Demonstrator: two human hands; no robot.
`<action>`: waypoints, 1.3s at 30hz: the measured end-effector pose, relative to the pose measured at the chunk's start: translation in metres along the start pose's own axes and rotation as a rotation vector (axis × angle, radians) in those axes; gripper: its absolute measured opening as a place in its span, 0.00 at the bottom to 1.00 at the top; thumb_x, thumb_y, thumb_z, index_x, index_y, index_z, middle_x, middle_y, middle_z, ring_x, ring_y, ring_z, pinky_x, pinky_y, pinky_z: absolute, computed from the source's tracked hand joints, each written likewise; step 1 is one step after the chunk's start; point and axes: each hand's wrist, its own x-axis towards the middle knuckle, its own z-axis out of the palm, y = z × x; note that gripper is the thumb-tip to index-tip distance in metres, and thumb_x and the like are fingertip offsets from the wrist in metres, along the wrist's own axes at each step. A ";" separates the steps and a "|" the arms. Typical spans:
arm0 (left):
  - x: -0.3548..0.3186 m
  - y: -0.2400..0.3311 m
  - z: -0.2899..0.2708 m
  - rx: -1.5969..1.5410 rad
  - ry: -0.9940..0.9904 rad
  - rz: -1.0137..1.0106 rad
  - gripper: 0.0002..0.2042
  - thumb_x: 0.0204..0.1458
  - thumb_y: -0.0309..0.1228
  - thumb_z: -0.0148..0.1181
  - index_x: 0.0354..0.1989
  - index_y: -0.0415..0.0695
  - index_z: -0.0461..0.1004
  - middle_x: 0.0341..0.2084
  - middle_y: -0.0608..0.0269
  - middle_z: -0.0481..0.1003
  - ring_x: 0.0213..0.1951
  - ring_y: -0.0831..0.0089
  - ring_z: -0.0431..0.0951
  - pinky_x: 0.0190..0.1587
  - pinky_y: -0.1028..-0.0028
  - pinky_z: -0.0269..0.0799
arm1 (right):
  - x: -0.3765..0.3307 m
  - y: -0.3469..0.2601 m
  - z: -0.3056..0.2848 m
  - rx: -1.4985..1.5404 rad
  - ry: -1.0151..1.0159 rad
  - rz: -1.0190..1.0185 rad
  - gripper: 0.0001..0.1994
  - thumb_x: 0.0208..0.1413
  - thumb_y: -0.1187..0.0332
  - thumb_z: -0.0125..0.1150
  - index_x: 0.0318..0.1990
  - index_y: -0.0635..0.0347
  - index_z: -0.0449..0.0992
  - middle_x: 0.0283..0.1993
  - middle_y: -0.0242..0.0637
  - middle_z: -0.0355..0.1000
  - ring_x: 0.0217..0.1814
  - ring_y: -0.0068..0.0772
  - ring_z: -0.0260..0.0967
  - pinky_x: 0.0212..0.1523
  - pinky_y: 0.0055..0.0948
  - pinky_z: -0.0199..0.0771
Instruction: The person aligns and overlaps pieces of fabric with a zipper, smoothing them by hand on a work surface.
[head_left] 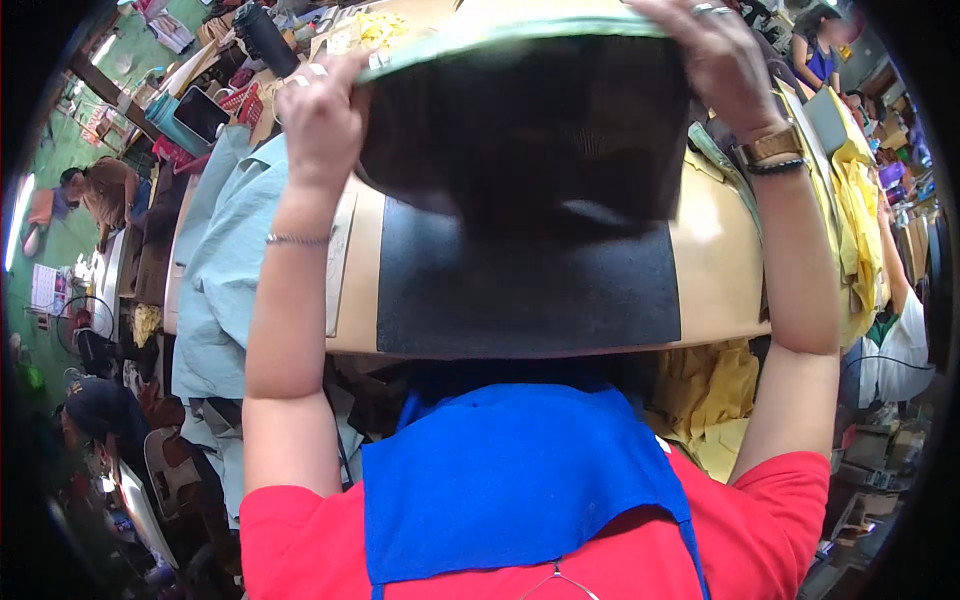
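Note:
A wide black sheet point(530, 130) with a pale green upper edge hangs tilted above the table, its lower part blurred. My left hand point(322, 120) is closed on its upper left corner, with white bands round some fingers. At the upper right corner my right hand point(720, 65) grips the same sheet; its fingertips are partly cut off by the frame's top. Below the sheet lies a dark rectangular mat point(530, 300) on the tan tabletop point(715, 270). The sheet hides the far part of the mat.
Light blue sheet material point(225, 270) drapes over the table's left side. Yellow sheets point(855, 220) hang at the right, with yellow scraps point(710, 400) under the front edge. A black bottle point(265, 40) and a red basket point(240, 105) stand far left. Other people work on both sides.

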 end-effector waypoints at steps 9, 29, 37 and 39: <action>-0.115 0.020 0.004 -0.028 -0.107 0.155 0.21 0.56 0.25 0.66 0.51 0.72 0.89 0.44 0.81 0.82 0.56 0.75 0.81 0.83 0.48 0.30 | -0.156 -0.085 0.035 0.325 -0.266 0.245 0.26 0.59 0.81 0.59 0.61 0.40 0.85 0.61 0.31 0.80 0.68 0.40 0.74 0.72 0.52 0.69; -0.192 0.081 -0.040 -0.029 -0.944 -0.162 0.49 0.61 0.71 0.52 0.83 0.51 0.54 0.83 0.54 0.52 0.82 0.51 0.52 0.74 0.21 0.34 | -0.196 -0.207 0.006 0.416 -0.850 0.691 0.37 0.70 0.42 0.58 0.79 0.50 0.64 0.85 0.41 0.55 0.89 0.48 0.46 0.80 0.76 0.39; -0.183 0.106 -0.006 -0.265 -0.766 -0.037 0.54 0.58 0.71 0.58 0.83 0.44 0.51 0.83 0.47 0.47 0.84 0.50 0.44 0.78 0.31 0.39 | -0.099 -0.251 0.048 0.611 -0.414 0.659 0.13 0.62 0.53 0.70 0.44 0.51 0.85 0.46 0.32 0.80 0.52 0.39 0.77 0.52 0.43 0.70; -0.183 0.106 0.002 -0.314 -0.813 -0.068 0.56 0.57 0.72 0.59 0.82 0.39 0.51 0.83 0.46 0.48 0.84 0.50 0.45 0.79 0.34 0.41 | -0.083 -0.265 0.072 0.639 -0.386 0.684 0.11 0.61 0.55 0.71 0.39 0.50 0.85 0.43 0.31 0.80 0.49 0.38 0.79 0.49 0.44 0.73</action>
